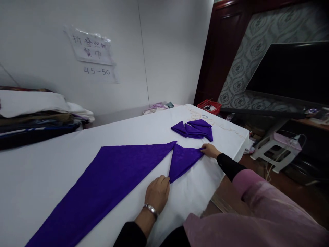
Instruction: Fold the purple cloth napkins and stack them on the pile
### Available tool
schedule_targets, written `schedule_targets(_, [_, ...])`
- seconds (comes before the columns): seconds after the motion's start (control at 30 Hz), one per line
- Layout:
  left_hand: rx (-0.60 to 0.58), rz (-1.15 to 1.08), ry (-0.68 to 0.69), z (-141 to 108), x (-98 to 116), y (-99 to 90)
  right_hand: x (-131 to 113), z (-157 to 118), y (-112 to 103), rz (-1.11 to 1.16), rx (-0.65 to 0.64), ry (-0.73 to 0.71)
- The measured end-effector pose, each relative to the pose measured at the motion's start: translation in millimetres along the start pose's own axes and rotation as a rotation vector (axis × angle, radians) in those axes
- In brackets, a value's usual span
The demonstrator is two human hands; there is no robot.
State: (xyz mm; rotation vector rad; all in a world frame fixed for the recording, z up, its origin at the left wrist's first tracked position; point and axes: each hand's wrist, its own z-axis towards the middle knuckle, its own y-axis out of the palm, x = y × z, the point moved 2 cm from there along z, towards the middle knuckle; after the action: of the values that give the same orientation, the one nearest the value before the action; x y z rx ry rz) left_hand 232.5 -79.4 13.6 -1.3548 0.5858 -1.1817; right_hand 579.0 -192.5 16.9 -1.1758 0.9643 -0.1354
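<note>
A small purple napkin point(183, 161), folded into a triangle, lies on the white tablecloth point(144, 202) between my hands. My left hand point(158, 192) is closed at its near left corner, with the fingertips partly hidden. The right corner is pinched in the fingers of my right hand point(210, 150). To the left spreads a larger purple napkin point(113, 181) folded into a big triangle, its tip close to the small one. Just beyond the small napkin sit several folded purple napkins point(196, 131) in a group.
A stack of folded clothes point(38, 111) lies at the left against the wall. At the far end are a red basket point(210, 106) and a small heap of fabric point(158, 108). Right of the table stands a plastic stool point(282, 147). A handwritten sign point(91, 49) hangs on the wall.
</note>
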Motion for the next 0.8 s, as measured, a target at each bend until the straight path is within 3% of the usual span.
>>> schedule_targets(0.2, [0.047, 0.005, -0.071, -23.9, -34.9, -16.7, -30.3, -31.4, 3.9, 0.202, -0.102, -0.043])
schedule_targets(0.33, [0.110, -0.075, -0.064, -26.7, -30.6, -24.3, -59.1, -43.5, 0.0, 0.234, -0.092, -0.090])
schedule_targets(0.4, [0.172, -0.134, -0.028, -24.6, -21.5, -28.2, -82.5, -48.5, -5.8, 0.178, -0.044, -0.196])
schedule_targets(0.53, [0.232, -0.346, 0.011, -18.4, -7.6, -35.0, -143.0, -63.6, -6.4, -0.050, 0.016, -0.569])
schedule_targets(0.67, [0.187, -0.693, -0.191, -13.8, -13.5, -32.1, -189.1, -85.7, 27.3, -0.163, -0.127, -0.803])
schedule_targets(0.8, [0.211, -0.878, -0.366, -14.1, -29.3, -22.9, -205.1, -106.4, 72.4, -0.230, -0.274, -0.892])
